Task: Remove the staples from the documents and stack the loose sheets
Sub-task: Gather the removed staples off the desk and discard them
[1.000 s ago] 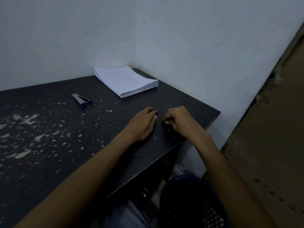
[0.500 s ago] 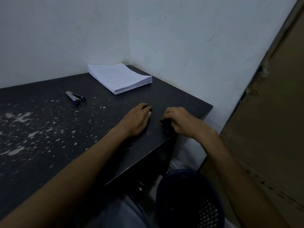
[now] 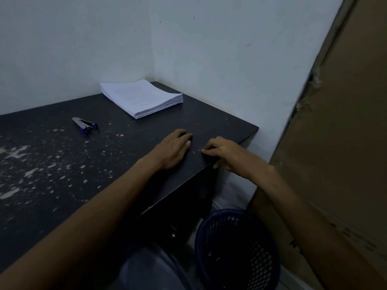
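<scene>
Head cam had the right hand (image 3: 227, 154) curled at the desk (image 3: 62, 174) edge, fingertips (image 3: 204, 151) pinched by some tiny loose staples (image 3: 195, 152); couldn't tell if it actually gripped one. Left hand (image 3: 174, 147) lay flat and empty just beside. The paper stack (image 3: 142, 97) sat well apart in the far corner, stapler (image 3: 84, 124) off left, and the bin (image 3: 236, 248) right below that right hand, so I'd guess staples go there.

Hands (image 3: 173, 149) beside desk (image 3: 62, 174) edge
</scene>
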